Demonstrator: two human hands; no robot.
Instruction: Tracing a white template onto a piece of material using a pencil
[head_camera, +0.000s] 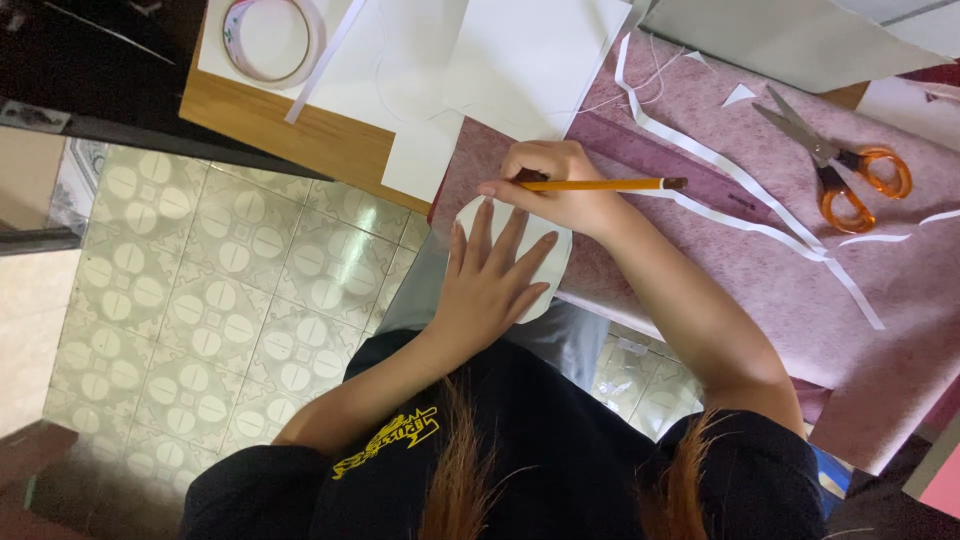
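Note:
My left hand (492, 280) lies flat with fingers spread on a white round paper cutout (553, 262) at the near edge of a pink-mauve sheet (760, 290). My right hand (560, 185) grips a yellow pencil (600, 185), its tip down at the cutout's upper rim and its dark end pointing right. A purple ruler (680, 165) lies just beyond the right hand.
Orange-handled scissors (840, 160) lie at the right among long white paper strips (740, 190). White sheets (500, 60) and a roll of clear tape (273, 38) rest on the wooden table. Patterned floor tiles (220, 290) show at the left.

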